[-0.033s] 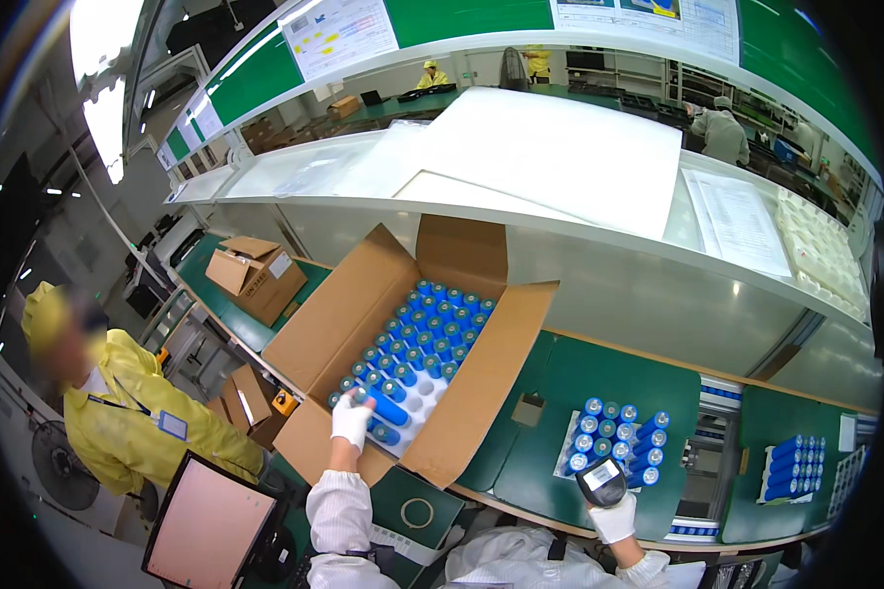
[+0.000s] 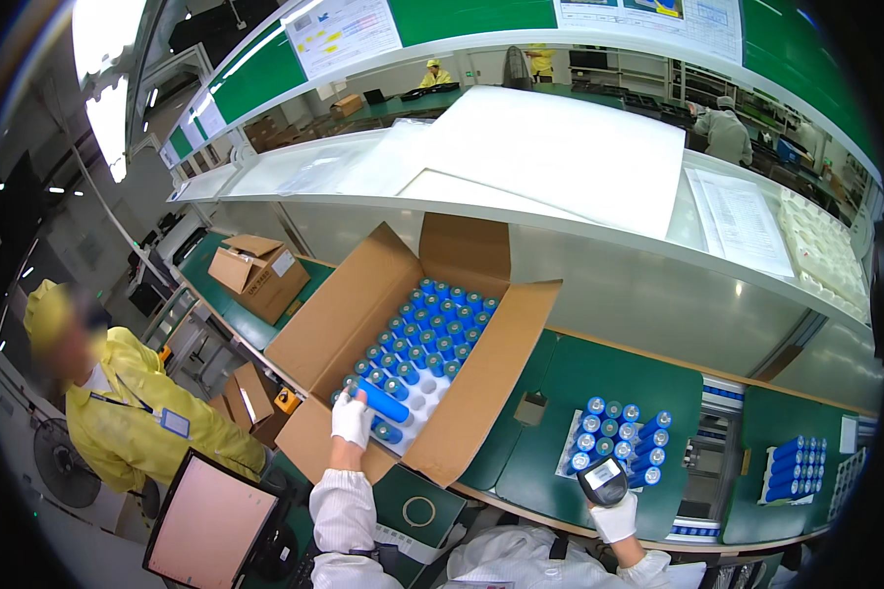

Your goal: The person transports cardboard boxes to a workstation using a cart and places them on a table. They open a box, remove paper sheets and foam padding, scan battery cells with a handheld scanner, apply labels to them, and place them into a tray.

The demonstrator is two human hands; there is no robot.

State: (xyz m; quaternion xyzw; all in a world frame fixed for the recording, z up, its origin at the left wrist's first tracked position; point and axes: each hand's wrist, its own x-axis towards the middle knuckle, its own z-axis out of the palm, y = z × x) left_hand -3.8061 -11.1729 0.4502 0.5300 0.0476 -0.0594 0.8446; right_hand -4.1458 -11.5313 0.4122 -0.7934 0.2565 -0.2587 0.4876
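Observation:
My left hand, in a white glove, is closed on one end of a blue cylindrical battery cell. The cell lies tilted on its side above the near part of an open cardboard box. Inside, several blue cells stand upright in a white tray with round pockets; some near-right pockets hold no cell. In my gloved right hand is a black handheld device with a light display, probably a barcode scanner. It is held at the near edge of another group of blue cells on the green bench.
More blue cells stand on the bench at far right, past a conveyor gap. A monitor and a tape ring are near me. A person in yellow stands left. A shelf spans above the box.
My left hand and the cell in it have shifted very slightly, the cell tilting a little. My right hand stays put with the scanner.

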